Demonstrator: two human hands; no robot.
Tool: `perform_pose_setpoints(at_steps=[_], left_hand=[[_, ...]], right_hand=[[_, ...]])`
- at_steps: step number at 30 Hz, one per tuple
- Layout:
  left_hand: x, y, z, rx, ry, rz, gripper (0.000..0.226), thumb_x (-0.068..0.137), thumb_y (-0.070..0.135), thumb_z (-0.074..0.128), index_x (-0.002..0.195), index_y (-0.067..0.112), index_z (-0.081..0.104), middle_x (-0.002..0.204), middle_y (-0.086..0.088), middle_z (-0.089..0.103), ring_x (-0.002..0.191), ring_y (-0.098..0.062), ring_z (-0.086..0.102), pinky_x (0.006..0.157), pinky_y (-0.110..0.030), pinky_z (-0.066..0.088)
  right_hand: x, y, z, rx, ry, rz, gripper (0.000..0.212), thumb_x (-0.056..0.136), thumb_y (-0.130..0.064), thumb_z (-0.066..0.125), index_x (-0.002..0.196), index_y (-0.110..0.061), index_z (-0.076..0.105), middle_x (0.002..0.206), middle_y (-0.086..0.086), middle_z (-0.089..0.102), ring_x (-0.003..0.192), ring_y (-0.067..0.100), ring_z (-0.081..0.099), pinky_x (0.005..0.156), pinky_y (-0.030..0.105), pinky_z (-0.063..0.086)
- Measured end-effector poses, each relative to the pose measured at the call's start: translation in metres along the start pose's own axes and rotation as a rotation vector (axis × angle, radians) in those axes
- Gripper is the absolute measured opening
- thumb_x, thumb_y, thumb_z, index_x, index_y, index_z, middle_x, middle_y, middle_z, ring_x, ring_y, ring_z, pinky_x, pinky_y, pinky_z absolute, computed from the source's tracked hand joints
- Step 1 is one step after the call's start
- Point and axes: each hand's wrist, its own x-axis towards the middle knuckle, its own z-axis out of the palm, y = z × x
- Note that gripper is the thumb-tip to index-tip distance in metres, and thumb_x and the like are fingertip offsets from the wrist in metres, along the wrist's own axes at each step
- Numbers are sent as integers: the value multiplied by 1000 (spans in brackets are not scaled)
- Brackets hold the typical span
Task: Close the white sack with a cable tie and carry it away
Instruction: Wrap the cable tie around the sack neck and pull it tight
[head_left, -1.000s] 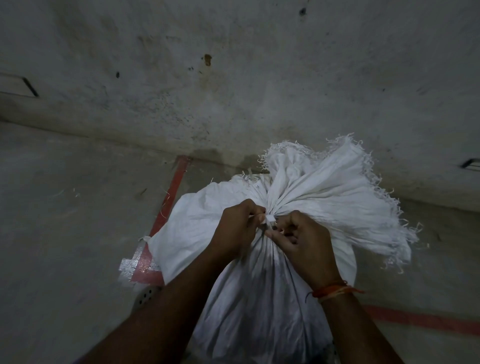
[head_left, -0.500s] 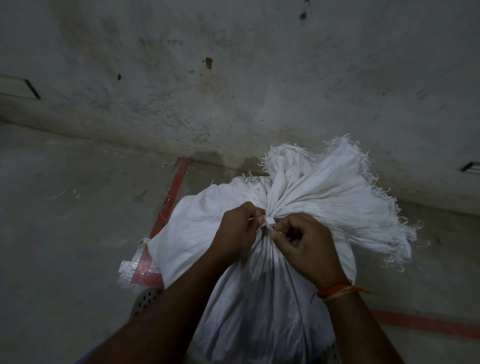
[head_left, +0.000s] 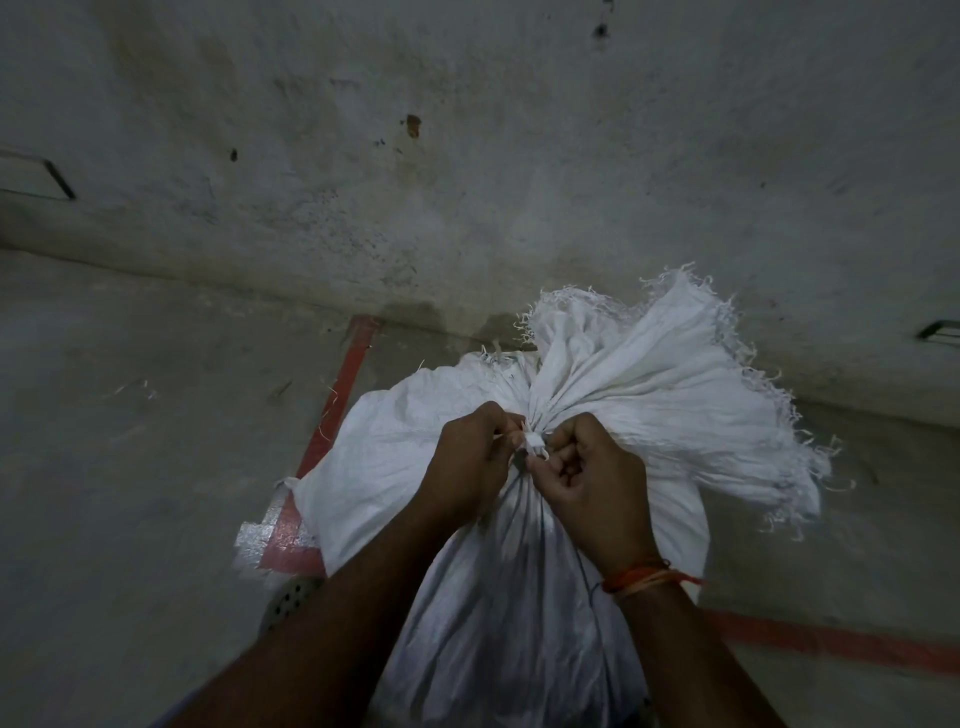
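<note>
A stained grey concrete wall (head_left: 467, 182) rises behind a dusty concrete floor (head_left: 130, 441) marked with red tape lines (head_left: 332, 410). A round perforated metal drain cover (head_left: 291, 603) shows beside the left forearm. The full white woven plastic sack (head_left: 509, 597) stands under both hands, its frayed mouth fanning beyond them. The left hand (head_left: 467, 467) and the right hand (head_left: 592, 483), an orange thread (head_left: 644, 579) round its wrist, pinch the small white plastic cable tie (head_left: 534, 445) at the gathered neck between them.

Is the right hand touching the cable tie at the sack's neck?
Touching. The head view shows the right hand pinching the cable tie against the white sack.
</note>
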Motion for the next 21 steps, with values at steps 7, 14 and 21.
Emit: perform_pose_setpoints(at_steps=[7,14,21], left_hand=[[1,1,1,-2,-7,25,7,95,13,60,89,9,61,116,-1,71,106,-11,66,92,-30,54],[1,-1,0,1,-8,56,8,95,13,61,88,9,62,114,1,72,103,-10,67,90,-31,55],[2,-1,2,-1,-27,64,8,94,15,61,87,12,60,115,0,72,105,-14,68,91,-38,55]], right_hand=[[4,5,-14,58,-95,-44,16,80,-20,76,79,-20,60,60,-5,59,55,7,57,54,14,43],[6,2,1,35,-22,-32,23,81,-27,76,85,-19,55,60,0,61,55,11,59,53,16,44],[16,20,-21,53,-351,-42,38,88,-15,70,125,-22,67,105,-9,72,97,-2,65,84,9,46]])
